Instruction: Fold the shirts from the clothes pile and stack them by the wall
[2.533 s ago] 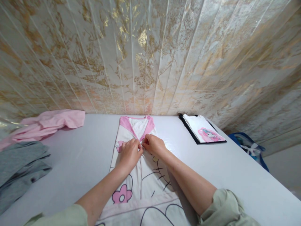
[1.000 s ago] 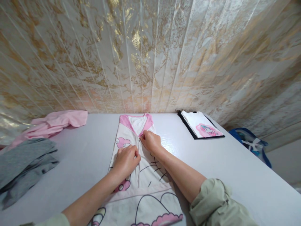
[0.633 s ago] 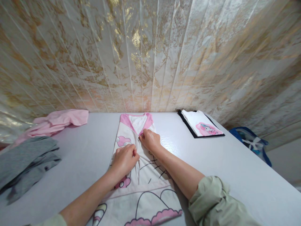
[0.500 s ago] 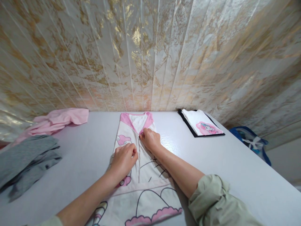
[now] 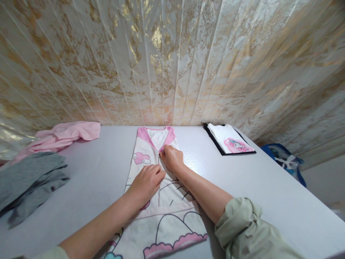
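Observation:
A white printed dress (image 5: 179,223) with a pink-trimmed V neck lies lengthwise on the table, its neck toward the wall. My right hand (image 5: 171,158) pinches the front edge at the bottom of the V. Lower down, my left hand (image 5: 149,178) rests over the dress with curled fingers at the centre front opening. Its fingertips are turned down, and they seem to grip the opening's edge. Pink clouds and black outlines are printed on the cloth, and the forearms cover part of both sides.
On the white table (image 5: 94,187), a crumpled pink garment (image 5: 64,135) and a grey garment (image 5: 32,180) lie at the left. Folded white (image 5: 229,138) and black (image 5: 215,144) garments are stacked at the back right. Beyond the right edge is a blue-trimmed bag (image 5: 285,160). A gold-patterned curtain (image 5: 161,72) hangs behind.
My left hand has slid right onto the centre opening of the dress, closer to my right hand. My right hand keeps its pinch below the neck. The view has shifted slightly.

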A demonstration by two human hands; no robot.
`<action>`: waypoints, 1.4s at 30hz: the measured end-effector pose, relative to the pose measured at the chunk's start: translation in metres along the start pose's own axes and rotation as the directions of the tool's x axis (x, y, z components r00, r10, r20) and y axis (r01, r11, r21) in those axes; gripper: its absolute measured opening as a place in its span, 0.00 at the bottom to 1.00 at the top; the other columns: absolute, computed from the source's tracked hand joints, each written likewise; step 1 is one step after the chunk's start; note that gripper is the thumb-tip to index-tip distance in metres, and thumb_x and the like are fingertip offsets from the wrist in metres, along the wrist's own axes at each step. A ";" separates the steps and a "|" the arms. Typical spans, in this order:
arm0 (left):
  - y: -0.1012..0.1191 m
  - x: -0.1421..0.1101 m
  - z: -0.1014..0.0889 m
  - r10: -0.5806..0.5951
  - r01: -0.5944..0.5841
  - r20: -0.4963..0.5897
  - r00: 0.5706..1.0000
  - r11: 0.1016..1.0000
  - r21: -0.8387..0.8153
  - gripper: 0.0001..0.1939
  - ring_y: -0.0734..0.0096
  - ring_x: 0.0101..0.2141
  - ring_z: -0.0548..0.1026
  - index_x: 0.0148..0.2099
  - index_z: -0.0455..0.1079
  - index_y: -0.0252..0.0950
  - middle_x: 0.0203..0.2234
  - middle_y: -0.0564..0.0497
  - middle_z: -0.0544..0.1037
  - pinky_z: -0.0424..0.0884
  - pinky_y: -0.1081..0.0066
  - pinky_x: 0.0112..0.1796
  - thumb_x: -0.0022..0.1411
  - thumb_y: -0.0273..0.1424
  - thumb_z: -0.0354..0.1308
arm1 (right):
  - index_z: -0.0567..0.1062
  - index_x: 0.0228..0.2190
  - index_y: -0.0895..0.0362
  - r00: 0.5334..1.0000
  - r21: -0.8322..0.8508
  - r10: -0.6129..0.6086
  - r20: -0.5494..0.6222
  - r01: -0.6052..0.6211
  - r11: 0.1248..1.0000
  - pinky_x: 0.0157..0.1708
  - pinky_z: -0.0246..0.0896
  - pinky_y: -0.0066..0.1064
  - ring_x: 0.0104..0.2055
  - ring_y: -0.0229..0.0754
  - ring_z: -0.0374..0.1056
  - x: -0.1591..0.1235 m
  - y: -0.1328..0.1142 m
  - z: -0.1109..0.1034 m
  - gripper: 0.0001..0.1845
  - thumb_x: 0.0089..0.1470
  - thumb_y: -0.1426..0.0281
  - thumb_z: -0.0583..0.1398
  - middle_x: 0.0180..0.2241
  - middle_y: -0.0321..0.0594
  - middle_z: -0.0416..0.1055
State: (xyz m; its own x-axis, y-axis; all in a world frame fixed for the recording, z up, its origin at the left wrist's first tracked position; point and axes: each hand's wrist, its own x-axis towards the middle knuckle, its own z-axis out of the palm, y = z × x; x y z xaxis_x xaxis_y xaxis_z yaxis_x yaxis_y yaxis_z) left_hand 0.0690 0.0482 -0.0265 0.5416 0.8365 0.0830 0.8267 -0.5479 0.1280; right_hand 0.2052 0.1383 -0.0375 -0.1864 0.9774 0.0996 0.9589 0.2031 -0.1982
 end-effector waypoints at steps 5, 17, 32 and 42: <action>-0.004 -0.009 -0.002 -0.058 0.061 0.045 0.997 0.995 -0.079 0.10 0.62 0.41 0.68 0.37 0.67 0.38 0.37 0.49 0.70 0.64 0.64 0.42 0.60 0.20 0.48 | 0.68 0.43 0.54 1.000 -0.011 -0.009 -0.008 0.009 1.000 0.36 0.60 0.32 0.41 0.44 0.72 0.001 0.001 0.001 0.13 0.63 0.59 0.53 0.43 0.42 0.73; -0.027 0.013 -0.009 -0.288 0.189 -0.179 0.941 0.883 -0.429 0.10 0.64 0.39 0.73 0.37 0.69 0.39 0.34 0.50 0.74 0.67 0.66 0.41 0.61 0.27 0.47 | 0.68 0.43 0.55 0.999 -0.031 -0.013 -0.051 0.012 0.999 0.35 0.61 0.32 0.41 0.45 0.73 -0.001 -0.002 0.005 0.15 0.61 0.57 0.55 0.42 0.42 0.73; -0.070 0.061 0.035 -0.314 0.123 -0.303 0.900 0.849 -0.515 0.12 0.68 0.40 0.75 0.41 0.72 0.38 0.37 0.50 0.76 0.71 0.68 0.43 0.60 0.24 0.48 | 0.69 0.42 0.54 0.999 -0.038 -0.006 -0.045 0.005 0.999 0.33 0.59 0.31 0.39 0.44 0.73 0.000 -0.001 0.004 0.13 0.64 0.60 0.52 0.41 0.42 0.74; -0.060 0.057 0.039 -0.268 0.136 -0.334 0.904 0.919 -0.371 0.13 0.64 0.42 0.74 0.47 0.73 0.39 0.39 0.48 0.73 0.70 0.66 0.45 0.65 0.30 0.51 | 0.73 0.39 0.55 0.987 0.043 -0.133 0.092 0.129 0.991 0.33 0.55 0.29 0.40 0.42 0.70 0.001 0.013 -0.036 0.11 0.63 0.66 0.53 0.40 0.41 0.75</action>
State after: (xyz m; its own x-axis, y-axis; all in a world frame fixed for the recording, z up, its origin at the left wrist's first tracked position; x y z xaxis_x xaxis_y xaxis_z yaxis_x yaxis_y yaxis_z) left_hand 0.0558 0.1290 -0.0679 0.2169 0.9032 0.3703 0.7761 -0.3896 0.4958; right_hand 0.2254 0.1401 -0.0049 -0.3307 0.9431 0.0353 0.9166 0.3299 -0.2259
